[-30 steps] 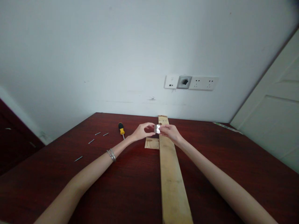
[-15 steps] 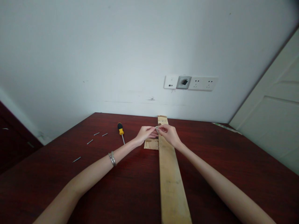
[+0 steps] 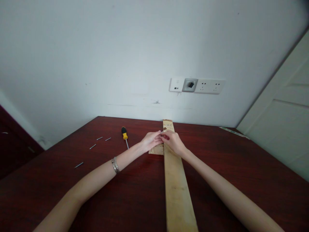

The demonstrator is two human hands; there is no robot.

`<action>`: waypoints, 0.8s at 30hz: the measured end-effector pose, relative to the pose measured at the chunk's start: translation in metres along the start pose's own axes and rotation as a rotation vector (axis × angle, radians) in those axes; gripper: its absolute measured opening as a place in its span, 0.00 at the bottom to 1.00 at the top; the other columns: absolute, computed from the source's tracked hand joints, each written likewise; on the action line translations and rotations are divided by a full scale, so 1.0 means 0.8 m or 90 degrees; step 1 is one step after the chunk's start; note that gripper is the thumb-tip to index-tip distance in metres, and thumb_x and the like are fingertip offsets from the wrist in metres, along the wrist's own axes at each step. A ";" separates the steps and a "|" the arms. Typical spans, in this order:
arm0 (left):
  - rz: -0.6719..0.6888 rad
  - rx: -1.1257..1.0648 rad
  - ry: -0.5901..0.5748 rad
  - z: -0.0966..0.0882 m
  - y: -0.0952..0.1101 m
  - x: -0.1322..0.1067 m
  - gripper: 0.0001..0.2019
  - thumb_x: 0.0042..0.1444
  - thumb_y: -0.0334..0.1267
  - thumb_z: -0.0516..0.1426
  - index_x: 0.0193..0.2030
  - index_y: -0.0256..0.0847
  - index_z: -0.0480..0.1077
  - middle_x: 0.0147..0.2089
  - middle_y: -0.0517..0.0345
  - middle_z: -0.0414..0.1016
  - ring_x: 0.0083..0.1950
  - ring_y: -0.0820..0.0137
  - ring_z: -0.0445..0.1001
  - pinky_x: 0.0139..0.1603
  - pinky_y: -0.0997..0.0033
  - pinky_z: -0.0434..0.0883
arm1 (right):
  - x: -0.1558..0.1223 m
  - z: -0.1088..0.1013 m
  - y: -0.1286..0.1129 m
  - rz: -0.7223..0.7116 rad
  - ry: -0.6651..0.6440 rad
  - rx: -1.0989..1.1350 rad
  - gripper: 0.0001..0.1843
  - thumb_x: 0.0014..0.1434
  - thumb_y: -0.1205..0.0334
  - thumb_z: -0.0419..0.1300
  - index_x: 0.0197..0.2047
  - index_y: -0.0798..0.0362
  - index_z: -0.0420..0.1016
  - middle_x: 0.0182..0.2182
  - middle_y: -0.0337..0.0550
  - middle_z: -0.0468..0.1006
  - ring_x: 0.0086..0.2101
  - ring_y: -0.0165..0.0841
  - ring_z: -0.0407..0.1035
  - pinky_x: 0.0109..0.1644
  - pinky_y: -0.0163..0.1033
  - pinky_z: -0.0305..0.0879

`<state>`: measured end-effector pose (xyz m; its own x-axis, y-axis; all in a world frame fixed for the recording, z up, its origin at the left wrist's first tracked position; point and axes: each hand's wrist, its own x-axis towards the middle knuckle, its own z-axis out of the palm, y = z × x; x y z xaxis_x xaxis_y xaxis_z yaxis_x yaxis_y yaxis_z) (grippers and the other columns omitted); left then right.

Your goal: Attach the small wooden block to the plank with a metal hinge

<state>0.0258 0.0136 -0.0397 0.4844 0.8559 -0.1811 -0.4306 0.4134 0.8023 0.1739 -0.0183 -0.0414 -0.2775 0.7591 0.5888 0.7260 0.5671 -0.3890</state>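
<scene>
Plank: a long pale board [image 3: 178,187] runs from the near edge of the view almost to the wall, flat on the dark red worktop [image 3: 120,199].
Bracelet: a silvery band [image 3: 115,165] circles the left wrist.
Nails: four thin grey nails, or perhaps screws [image 3: 78,165], lie loose on the left, the nearest well apart from the rest.
Short board: a small pale piece [image 3: 156,150] sits against the plank's left side, partly below the fingers.
Left hand [image 3: 151,141]: thumb and fingers reach the metal; whether they clamp it or only steady it, I cannot tell.
Right hand [image 3: 174,141]: thumb and fingertips come together, pinching the hinge above the plank.
Hinge [image 3: 162,132]: here's the change! A second ago its bright holed face showed; now it's turned, nearly buried between the fingertips, so the handling looks like positioning.
Screwdriver [image 3: 124,133]: black-and-yellow handle, lying left of the hands, untouched.
Strip: a pale flat length [image 3: 234,132] lies at the far right edge; any print is unreadable.
Sockets: white wall plates [image 3: 210,86], no brand or lettering legible.
</scene>
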 end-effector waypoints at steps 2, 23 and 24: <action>0.003 0.011 0.004 -0.005 -0.002 0.003 0.07 0.59 0.24 0.52 0.35 0.26 0.72 0.34 0.44 0.78 0.35 0.69 0.77 0.46 0.68 0.74 | 0.001 0.000 0.000 0.005 -0.006 0.029 0.07 0.57 0.67 0.57 0.38 0.55 0.77 0.29 0.44 0.74 0.29 0.31 0.68 0.36 0.37 0.65; 0.004 0.271 -0.073 -0.039 0.023 0.014 0.18 0.47 0.28 0.64 0.46 0.31 0.69 0.36 0.46 0.78 0.35 0.65 0.78 0.42 0.63 0.74 | 0.007 -0.026 0.006 -0.100 -0.149 0.014 0.22 0.51 0.63 0.64 0.51 0.53 0.71 0.44 0.50 0.73 0.46 0.40 0.67 0.51 0.48 0.65; -0.001 0.278 -0.077 -0.039 0.024 0.013 0.18 0.47 0.28 0.64 0.46 0.30 0.69 0.37 0.45 0.78 0.36 0.65 0.78 0.42 0.63 0.74 | 0.006 -0.025 0.006 -0.100 -0.149 0.009 0.21 0.51 0.63 0.64 0.50 0.53 0.71 0.44 0.50 0.73 0.46 0.40 0.67 0.51 0.48 0.65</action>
<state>-0.0010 0.0401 -0.0440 0.5809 0.8026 -0.1354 -0.0803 0.2221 0.9717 0.1886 -0.0180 -0.0260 -0.5253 0.7132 0.4641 0.6535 0.6875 -0.3167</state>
